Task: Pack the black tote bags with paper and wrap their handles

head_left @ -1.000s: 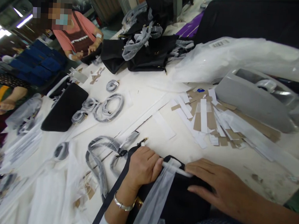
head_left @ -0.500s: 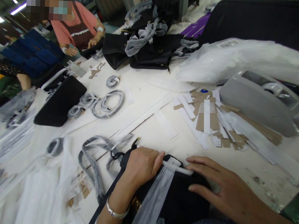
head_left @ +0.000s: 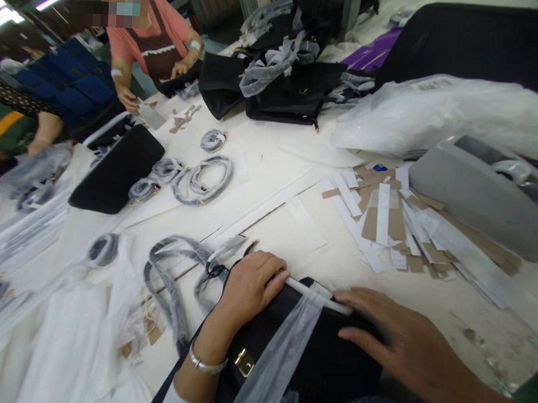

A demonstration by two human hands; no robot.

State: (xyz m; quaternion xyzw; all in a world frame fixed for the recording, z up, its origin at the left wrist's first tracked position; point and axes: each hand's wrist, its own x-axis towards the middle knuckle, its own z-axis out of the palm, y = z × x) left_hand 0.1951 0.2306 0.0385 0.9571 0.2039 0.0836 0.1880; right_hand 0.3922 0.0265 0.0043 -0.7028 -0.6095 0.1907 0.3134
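The left hand [head_left: 252, 288] gripped the black bag [head_left: 328, 355]; the right hand [head_left: 392, 334], at its three o'clock, had thumb and fingers apart. One o'clock: a label [head_left: 432, 84], unreadable.

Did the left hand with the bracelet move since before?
Yes, the left hand moved slightly left, farther from the pile of strips.

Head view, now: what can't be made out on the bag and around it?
All in the head view:
Black bag: lower part cut off by the bottom edge.
White rod: one end hidden under the left hand.
Under the right hand: hidden by its palm.
Barcode label on the plastic wrap: too small and blurred.
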